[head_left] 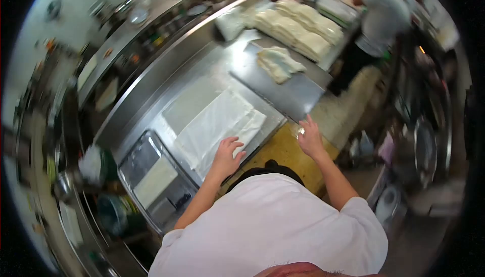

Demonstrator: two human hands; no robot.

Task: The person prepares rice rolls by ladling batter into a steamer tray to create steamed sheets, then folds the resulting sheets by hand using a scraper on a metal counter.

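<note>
My left hand (227,158), fingers spread and slightly curled, hovers over the near edge of a white rectangular sheet (217,125) that looks like thin plastic or cloth. Nothing shows in its grasp. The sheet lies on a flat board on the steel worktable (174,82), its right end creased. Off to the right, my right hand (310,139) has its fingers stretched forward near the table's front edge. A small pale, shiny spot shows beside those fingers. Beyond it, a steel plate (298,92) bears a crumpled cream-coloured piece (278,64), like cloth or dough.
Left of the sheet stands a metal tray (146,143) holding a pale flat slab (156,181). Plastic-wrapped white packs (298,29) are stacked at the back right. A co-worker (381,16) in a white top stands there. Buckets (113,214) and shelves line the left side.
</note>
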